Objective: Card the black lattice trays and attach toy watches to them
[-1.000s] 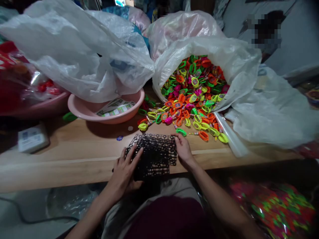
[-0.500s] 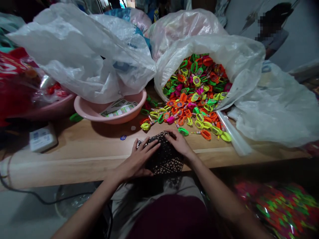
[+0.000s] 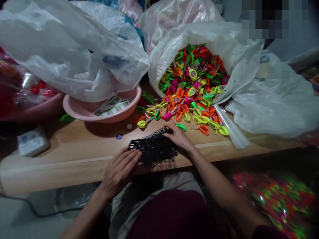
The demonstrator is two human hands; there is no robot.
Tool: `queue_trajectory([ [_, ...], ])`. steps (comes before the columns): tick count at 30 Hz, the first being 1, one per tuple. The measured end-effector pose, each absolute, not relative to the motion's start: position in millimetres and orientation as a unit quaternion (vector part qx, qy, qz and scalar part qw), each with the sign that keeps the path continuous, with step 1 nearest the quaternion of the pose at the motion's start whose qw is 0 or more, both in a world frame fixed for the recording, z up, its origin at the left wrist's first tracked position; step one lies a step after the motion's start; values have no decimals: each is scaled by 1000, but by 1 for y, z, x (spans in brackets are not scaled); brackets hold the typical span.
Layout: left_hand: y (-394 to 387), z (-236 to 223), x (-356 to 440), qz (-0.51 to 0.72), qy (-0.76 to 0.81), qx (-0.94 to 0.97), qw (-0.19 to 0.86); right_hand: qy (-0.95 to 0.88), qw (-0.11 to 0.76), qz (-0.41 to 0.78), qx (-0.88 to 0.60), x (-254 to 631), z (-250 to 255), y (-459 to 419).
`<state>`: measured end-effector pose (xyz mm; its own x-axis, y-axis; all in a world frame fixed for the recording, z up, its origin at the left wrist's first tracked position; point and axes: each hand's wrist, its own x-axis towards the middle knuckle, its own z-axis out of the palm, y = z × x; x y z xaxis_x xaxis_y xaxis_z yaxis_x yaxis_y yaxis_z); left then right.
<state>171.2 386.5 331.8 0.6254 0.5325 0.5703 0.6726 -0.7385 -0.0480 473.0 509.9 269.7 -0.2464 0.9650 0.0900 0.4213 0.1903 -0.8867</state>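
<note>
Hands (image 3: 119, 170) farther apart (black mesh (image 3: 154, 149) between)

My left hand (image 3: 119, 171) lies with its fingers over the left end of some black openwork mesh (image 3: 153, 149) on a wooden bench (image 3: 82, 146); my right hand (image 3: 178, 136) grips the mesh's far right corner. Just beyond my right hand, neon toy watches (image 3: 191, 86) spill from a whitish plastic sack (image 3: 236, 46). Beyond my left hand are a small blue piece (image 3: 119, 136) and, farther, a pink basin (image 3: 104, 118) holding printed sheets (image 3: 113, 107). To the right of my right hand lies clear plastic (image 3: 233, 129).
</note>
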Motion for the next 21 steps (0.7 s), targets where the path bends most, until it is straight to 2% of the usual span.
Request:
queue_trajectory([
  [4, 386, 321, 180, -303, -377, -864, 140, -696, 355, 358, -511, 474, 269, 508],
  [7, 385, 301, 194, -261, -367, -888, 99, -698, 363, 338, -516, 476, 270, 505],
  [12, 379, 284, 211, -186, -403, -896, 28, -674, 360, 397, -508, 479, 258, 492],
  [16, 375, 291, 205, -180, -422, -887, -51, -669, 367, 372, -528, 474, 240, 485],
  [21, 400, 334, 167, -306, -495, -811, -54, -624, 416, 364, -552, 462, 236, 473],
])
